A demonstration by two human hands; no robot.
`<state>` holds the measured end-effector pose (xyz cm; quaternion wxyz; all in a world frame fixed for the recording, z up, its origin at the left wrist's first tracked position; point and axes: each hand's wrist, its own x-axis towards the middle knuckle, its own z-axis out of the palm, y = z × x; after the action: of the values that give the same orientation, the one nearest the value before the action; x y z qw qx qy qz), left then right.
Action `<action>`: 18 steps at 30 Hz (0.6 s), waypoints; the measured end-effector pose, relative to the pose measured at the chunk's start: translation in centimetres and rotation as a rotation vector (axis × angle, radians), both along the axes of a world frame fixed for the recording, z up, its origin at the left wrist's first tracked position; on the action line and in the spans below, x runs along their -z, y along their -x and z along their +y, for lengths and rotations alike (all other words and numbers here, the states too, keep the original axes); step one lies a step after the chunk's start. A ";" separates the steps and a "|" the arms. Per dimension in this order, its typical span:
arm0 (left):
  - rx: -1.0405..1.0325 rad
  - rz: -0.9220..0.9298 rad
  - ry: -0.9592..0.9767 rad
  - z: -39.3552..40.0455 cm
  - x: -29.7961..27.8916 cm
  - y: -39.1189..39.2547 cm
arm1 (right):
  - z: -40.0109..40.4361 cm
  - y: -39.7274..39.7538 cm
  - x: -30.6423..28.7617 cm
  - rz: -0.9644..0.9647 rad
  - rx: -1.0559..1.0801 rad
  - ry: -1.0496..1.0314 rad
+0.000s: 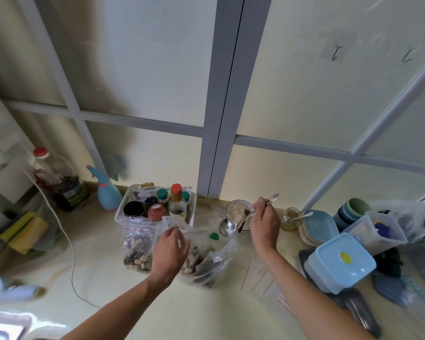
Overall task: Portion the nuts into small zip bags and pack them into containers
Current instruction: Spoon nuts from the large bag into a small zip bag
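Head view: no legible label on lidded container.

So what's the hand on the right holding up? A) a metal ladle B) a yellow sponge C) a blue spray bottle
A: the right hand grips the handle of a shiny metal ladle, its bowl hanging above the open bag of nuts.

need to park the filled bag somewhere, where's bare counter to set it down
Bare cream counter lies near you, between your two forearms, and left of the standing small zip bag of nuts, past the white cable. The right is crowded: pale blue lidded container, stacked plates, empty red-striped zip bags. The clear condiment bin fills the back.
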<state>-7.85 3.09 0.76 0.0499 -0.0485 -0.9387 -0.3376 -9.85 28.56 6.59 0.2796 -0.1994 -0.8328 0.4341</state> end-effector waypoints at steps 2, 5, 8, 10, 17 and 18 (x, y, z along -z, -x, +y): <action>-0.010 0.007 -0.017 0.0 -0.4 -0.2 | 0.1 0.2 1.1 -0.139 -0.082 0.004; -0.008 0.022 -0.030 0.1 -0.8 -0.6 | -0.7 0.4 2.7 -0.358 -0.241 0.000; 0.003 0.053 -0.028 0.1 -1.0 -1.2 | -2.1 0.3 3.5 -0.303 -0.277 -0.119; -0.027 0.041 -0.047 0.2 -1.2 -1.5 | -3.0 -0.3 3.6 -0.096 -0.303 -0.294; -0.140 -0.022 -0.199 0.5 -1.9 -0.6 | -4.8 -0.2 3.4 0.152 -0.627 -0.369; -0.123 -0.021 -0.205 0.5 -2.0 -0.5 | -5.1 0.0 3.6 0.041 -0.636 -0.348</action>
<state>-7.37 3.63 2.74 0.0652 0.0182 -0.9010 -0.4285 -9.87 23.43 2.97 0.1771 0.1288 -0.9088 0.3551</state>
